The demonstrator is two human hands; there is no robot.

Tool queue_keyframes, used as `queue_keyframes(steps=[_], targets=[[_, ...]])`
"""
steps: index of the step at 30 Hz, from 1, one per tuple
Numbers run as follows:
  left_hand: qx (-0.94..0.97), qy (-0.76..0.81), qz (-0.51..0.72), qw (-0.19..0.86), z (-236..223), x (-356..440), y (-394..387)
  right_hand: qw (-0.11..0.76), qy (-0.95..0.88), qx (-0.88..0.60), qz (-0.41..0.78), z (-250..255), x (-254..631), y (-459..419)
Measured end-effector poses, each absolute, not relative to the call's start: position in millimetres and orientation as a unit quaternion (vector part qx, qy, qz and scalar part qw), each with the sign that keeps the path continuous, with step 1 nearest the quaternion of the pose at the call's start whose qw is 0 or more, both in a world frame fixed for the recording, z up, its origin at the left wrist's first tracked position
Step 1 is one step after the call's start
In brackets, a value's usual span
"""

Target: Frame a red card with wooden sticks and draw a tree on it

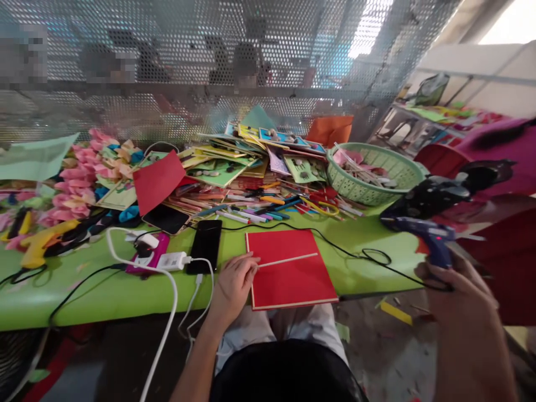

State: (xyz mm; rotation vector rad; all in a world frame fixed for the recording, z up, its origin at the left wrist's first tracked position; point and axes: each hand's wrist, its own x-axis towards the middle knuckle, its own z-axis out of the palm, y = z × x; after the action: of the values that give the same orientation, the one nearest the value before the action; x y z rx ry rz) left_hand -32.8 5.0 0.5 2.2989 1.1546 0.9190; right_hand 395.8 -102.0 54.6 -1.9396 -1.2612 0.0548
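Observation:
My left hand [238, 273] pinches one end of a thin pale stick [288, 259], which lies slantwise across a red square board [293, 285]. Pale strips run along the board's left and front edges. Off to the right, beyond the table's front edge, my right hand [458, 279] is wrapped round the handle of a dark blue glue gun [438, 234]. A small red light glows on the gun, and its nozzle points left. A black cord [330, 240] trails across the table behind the board.
Phones [205, 245], a magenta power strip [146, 254] with plugs and a yellow glue gun [46, 243] lie to the left. Behind are markers [251, 215], piled decorated cards [226, 170] and a green basket [371, 167]. People show behind perforated metal mesh [272, 67].

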Motion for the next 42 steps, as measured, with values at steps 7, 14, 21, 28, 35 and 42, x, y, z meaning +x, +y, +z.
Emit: queue_keyframes(steps=[7, 14, 21, 28, 35, 42], targets=[[0.815, 0.401, 0.343, 0.241, -1.2, -36.1, 3.9, 0.633, -0.210, -0.665, 0.336, 106.8, 343.7, -101.7], [0.811, 0.412, 0.344, 0.233, 3.4, -33.3, -0.4, 0.629, -0.226, -0.630, 0.395, 89.2, 343.8, -62.7], [0.819, 0.442, 0.322, 0.177, 6.0, -25.8, -7.3, 0.482, -0.329, -0.642, 0.498, 66.6, 328.6, -25.6], [0.835, 0.417, 0.314, 0.171, 0.9, -24.7, -8.8, 0.359, -0.429, -0.677, 0.479, 62.5, 306.7, 10.9], [0.841, 0.405, 0.314, 0.172, -1.0, -23.6, -8.1, 0.258, -0.487, -0.698, 0.458, 57.0, 283.6, 36.4], [0.847, 0.405, 0.304, 0.161, -1.7, -22.8, -8.9, 0.166, -0.607, -0.665, 0.402, 54.3, 255.7, 47.8]])
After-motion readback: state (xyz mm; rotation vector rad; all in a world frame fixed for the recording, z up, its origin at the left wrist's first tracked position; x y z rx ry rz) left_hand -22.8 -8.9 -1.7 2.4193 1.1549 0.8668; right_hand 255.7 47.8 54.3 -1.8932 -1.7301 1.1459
